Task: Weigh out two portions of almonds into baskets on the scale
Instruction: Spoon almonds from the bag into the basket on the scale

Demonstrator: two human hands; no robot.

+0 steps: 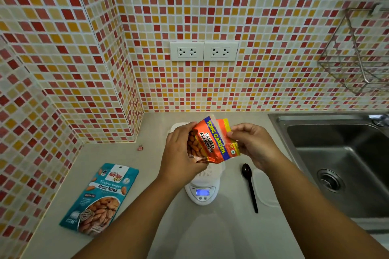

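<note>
An orange packet of salted almonds (211,141) is held above the counter between both hands. My left hand (181,149) grips its lower end, and my right hand (251,143) pinches its yellow top edge. Directly below sits a white digital scale (203,192) with a lit blue display. A white basket (212,169) stands on the scale, mostly hidden by the packet. Another white basket (177,127) shows behind my left hand. A teal pouch of roasted almonds (101,197) lies flat on the counter at the left.
A black plastic spoon (250,187) lies right of the scale, next to a white lid-like piece (266,190). A steel sink (341,162) fills the right side. A small pink clip (140,148) lies near the tiled corner. A wire rack (357,52) hangs on the wall.
</note>
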